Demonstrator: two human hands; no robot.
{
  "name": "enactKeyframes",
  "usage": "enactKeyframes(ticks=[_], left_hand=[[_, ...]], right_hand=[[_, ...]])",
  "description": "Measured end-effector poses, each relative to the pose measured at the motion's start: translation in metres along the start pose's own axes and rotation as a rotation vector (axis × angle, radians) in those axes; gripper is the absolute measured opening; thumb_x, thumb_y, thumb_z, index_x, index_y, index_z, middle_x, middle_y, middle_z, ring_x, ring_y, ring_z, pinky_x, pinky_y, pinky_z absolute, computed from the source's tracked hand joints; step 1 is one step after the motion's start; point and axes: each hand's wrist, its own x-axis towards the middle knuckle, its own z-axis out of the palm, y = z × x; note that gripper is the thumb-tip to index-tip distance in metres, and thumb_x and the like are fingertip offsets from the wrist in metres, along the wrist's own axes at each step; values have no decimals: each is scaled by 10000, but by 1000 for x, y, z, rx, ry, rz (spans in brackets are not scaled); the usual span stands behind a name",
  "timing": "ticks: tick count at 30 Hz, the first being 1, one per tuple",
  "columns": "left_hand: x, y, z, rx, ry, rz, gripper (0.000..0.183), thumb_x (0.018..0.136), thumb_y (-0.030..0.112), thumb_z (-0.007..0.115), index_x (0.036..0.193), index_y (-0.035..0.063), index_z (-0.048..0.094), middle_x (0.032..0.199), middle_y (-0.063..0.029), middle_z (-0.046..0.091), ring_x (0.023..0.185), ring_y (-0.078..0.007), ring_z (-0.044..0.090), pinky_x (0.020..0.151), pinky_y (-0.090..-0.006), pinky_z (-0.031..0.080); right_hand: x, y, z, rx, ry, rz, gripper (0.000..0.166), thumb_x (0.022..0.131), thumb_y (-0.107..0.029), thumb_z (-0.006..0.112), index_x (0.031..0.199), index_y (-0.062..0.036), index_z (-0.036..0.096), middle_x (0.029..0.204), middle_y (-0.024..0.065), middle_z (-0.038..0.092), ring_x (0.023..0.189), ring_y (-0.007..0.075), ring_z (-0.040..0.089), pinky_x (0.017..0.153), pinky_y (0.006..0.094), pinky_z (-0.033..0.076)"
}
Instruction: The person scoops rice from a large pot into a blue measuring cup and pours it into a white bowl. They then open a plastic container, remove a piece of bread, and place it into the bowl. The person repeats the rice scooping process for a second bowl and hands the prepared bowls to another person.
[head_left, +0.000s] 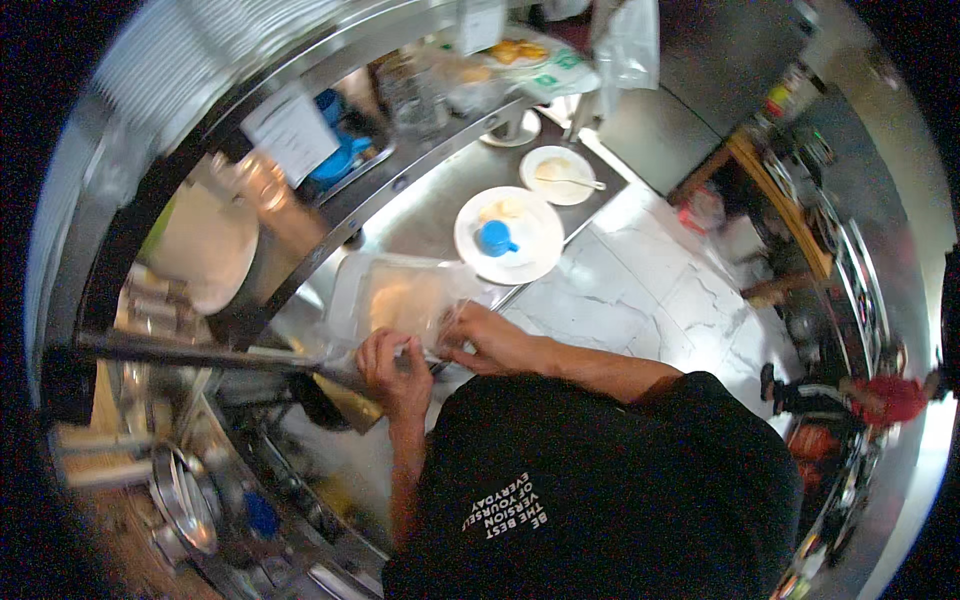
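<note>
Before me on the steel counter (420, 199) sits a translucent plastic container (349, 289) with pale, beige contents (394, 300). My left hand (395, 373) is at its near left edge, fingers curled over the rim and thumb bent toward them. At the near right corner, my right hand (484, 337) has its fingers bent around the clear plastic edge. Motion blur hides the exact grip and whether a film or lid lies over the container. Just beyond stands a white plate (469, 259) with a blue cup (495, 238) and some beige food on it.
Farther along the counter is a smaller white plate (536, 161) with a utensil across it. A raised shelf (382, 191) holds blue containers (330, 161) and a paper sheet (289, 135). Metal pans (184, 495) are at lower left. Another person (889, 397) is at far right.
</note>
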Motion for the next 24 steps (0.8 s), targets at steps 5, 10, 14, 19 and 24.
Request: enactKeyframes(ticks=[5, 10, 14, 19, 24], left_hand=[[-9, -2, 10, 48, -65, 66, 128, 799, 151, 668, 841, 55, 594, 961, -123, 596, 948, -331, 538, 871, -463, 397], [-9, 14, 0, 42, -83, 36, 110, 815, 145, 654, 842, 55, 598, 979, -118, 592, 984, -322, 525, 873, -467, 396], [-10, 2, -7, 35, -84, 65, 127, 830, 158, 648, 863, 46, 596, 994, -135, 587, 1015, -329, 516, 877, -478, 393], [-32, -13, -4, -155, 83, -106, 228, 883, 206, 594, 892, -21, 578, 1023, -186, 573, 1018, -352, 520, 905, -496, 387], [-70, -123, 21, -420, -119, -566, 274, 886, 203, 598, 1045, 4, 498, 1039, -142, 542, 951, -260, 528, 799, -382, 465]], right_hand=[[-17, -16, -3, -168, 97, -28, 198, 706, -136, 661, 885, -64, 615, 939, 149, 559, 894, 346, 521, 772, 449, 425], [-40, -28, 3, -184, 186, 147, 306, 734, -190, 670, 980, -33, 577, 925, 159, 554, 885, 343, 534, 777, 435, 445], [-43, -36, 4, 89, 416, 663, 389, 812, -242, 692, 1094, -24, 536, 951, 157, 569, 869, 283, 579, 742, 379, 477], [-16, 27, 32, 702, 680, 759, 633, 808, -362, 711, 1197, 54, 436, 958, 181, 587, 729, 220, 608, 631, 367, 512], [17, 54, 31, 690, 575, 836, 694, 774, -331, 755, 1222, 64, 401, 880, 147, 603, 627, 198, 601, 468, 328, 493]])
